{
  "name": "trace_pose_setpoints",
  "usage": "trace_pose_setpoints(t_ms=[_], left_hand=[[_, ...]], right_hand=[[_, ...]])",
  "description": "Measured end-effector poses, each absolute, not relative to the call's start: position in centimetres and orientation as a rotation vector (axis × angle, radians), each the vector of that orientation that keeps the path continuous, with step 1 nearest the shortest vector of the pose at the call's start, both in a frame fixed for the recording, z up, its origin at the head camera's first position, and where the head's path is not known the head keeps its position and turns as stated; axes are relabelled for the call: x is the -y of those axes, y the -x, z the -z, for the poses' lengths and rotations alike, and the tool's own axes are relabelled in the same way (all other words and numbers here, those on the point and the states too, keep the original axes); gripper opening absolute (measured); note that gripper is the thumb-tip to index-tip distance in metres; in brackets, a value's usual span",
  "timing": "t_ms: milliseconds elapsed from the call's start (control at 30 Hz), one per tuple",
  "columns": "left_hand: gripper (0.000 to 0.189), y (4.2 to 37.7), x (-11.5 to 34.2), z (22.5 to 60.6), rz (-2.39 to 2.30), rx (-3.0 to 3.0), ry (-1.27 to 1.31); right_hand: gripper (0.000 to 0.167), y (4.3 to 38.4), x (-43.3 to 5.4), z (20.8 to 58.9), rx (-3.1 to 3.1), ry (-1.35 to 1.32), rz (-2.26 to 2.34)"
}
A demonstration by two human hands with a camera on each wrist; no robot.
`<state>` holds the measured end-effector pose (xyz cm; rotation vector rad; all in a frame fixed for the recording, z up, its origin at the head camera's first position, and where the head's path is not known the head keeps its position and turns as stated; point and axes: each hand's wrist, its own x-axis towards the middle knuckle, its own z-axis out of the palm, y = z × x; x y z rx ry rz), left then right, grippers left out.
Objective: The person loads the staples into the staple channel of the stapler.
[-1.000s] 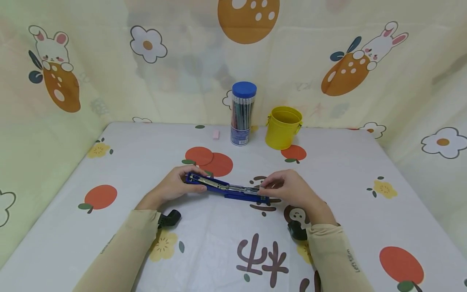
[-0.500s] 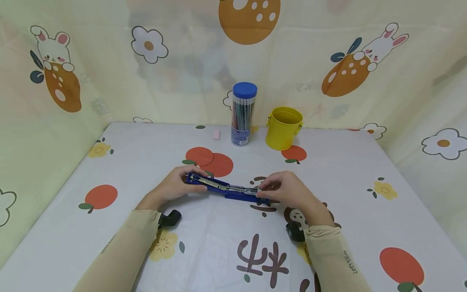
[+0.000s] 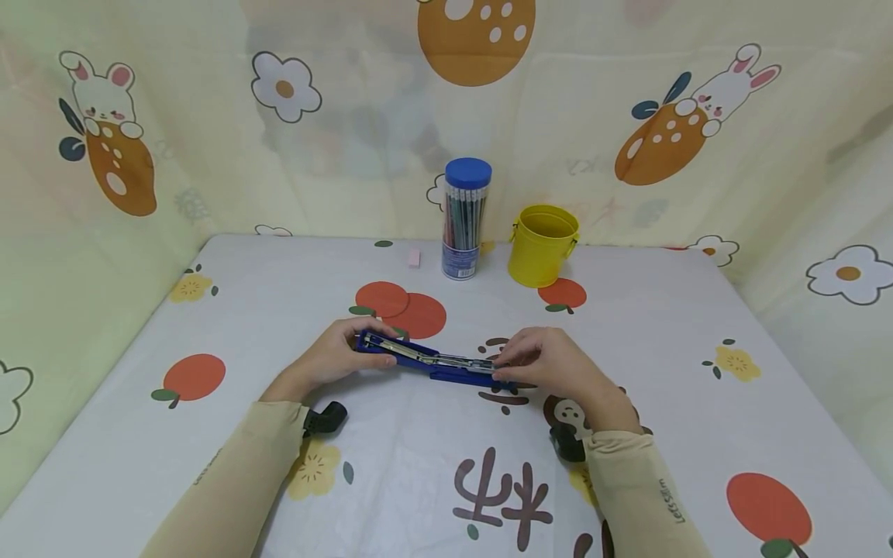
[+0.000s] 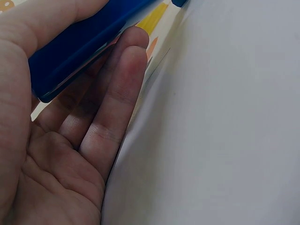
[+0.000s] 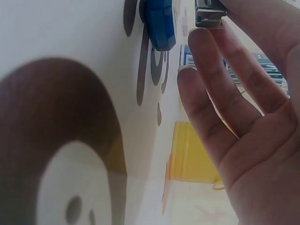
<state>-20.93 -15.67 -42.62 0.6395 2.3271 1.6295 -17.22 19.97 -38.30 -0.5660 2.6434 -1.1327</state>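
Note:
A blue stapler (image 3: 463, 377) lies unfolded in the middle of the table, its cover hinged far back to the left and its metal magazine (image 3: 460, 362) exposed. My left hand (image 3: 336, 353) holds the cover end between thumb and fingers; in the left wrist view the blue cover (image 4: 89, 44) sits under the thumb. At the other end, my right hand (image 3: 551, 361) pinches the magazine's metal tip with thumb and fingertips. The right wrist view shows that metal end (image 5: 209, 18) raised apart from the blue base (image 5: 160, 24). Staples inside are too small to tell.
Behind the stapler stand a blue-lidded tub of pencils (image 3: 463, 221) and a yellow bucket (image 3: 541, 248). A small pink eraser-like block (image 3: 415, 257) lies left of the tub. Patterned cloth covers the table (image 3: 391, 465), with curtains at the back and sides.
My right hand's fingers have shifted very slightly at the metal end, and the right forearm has moved a little left. The left hand and stapler look the same.

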Motion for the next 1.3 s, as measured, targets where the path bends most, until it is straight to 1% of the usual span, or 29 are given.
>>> trace_pose_setpoints(t_ms=[233, 433, 533, 700, 800, 1033, 1300], left_hand=[[0.038, 21.0, 15.7, 42.8, -1.636, -2.323, -0.636], [0.037, 21.2, 15.8, 43.0, -1.652, -2.321, -0.647], [0.038, 21.2, 15.9, 43.0, -1.658, -2.320, -0.656], [0.038, 21.1, 16.0, 42.8, -1.663, -2.302, -0.642], [0.039, 21.1, 16.1, 42.4, -1.656, -2.296, -0.628], [0.040, 20.8, 16.1, 41.5, -1.690, -2.271, -0.666], [0.048, 20.4, 15.0, 39.9, -1.690, -2.336, -0.752]], right_hand=[[0.007, 17.4, -20.0, 38.5, -2.644, 0.603, 1.114], [0.010, 17.5, -20.1, 38.4, -2.625, 0.614, 1.120], [0.019, 17.5, -20.2, 38.3, -2.600, 0.556, 1.137], [0.052, 17.6, -20.3, 38.4, -2.553, 0.469, 1.150], [0.066, 17.7, -20.3, 38.5, -2.522, 0.469, 1.179], [0.079, 17.9, -20.5, 38.9, -2.477, 0.480, 1.244], [0.085, 17.5, -20.8, 38.8, -2.458, 0.461, 1.277]])
